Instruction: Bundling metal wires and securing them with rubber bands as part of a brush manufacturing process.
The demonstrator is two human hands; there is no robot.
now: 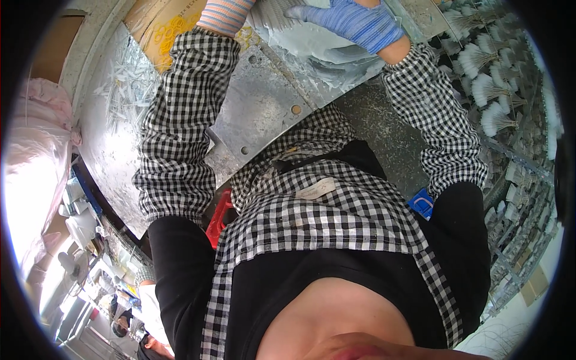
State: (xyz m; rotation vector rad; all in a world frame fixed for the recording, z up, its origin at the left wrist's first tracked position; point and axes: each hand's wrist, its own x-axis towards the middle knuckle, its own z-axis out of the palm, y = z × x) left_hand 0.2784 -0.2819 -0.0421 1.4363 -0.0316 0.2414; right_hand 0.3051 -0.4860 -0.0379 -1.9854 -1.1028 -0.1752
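My left hand wears a glove with orange and grey stripes and reaches past the top edge. Only its wrist part shows; the fingers are out of view. A blue striped glove covers my right hand, whose fingers stretch leftward, with one fingertip at a fan of thin pale strands. Beneath that hand lies a smooth whitish-blue mass, like paste, spread over the work surface. A worn metal plate with round holes lies nearer to me, between my forearms.
Yellow rubber bands lie on cardboard at the upper left. Thin clear slivers are scattered beside them. Racks hold many white fan-shaped bunches at right. A red plastic part shows below the bench. Other people appear at lower left.
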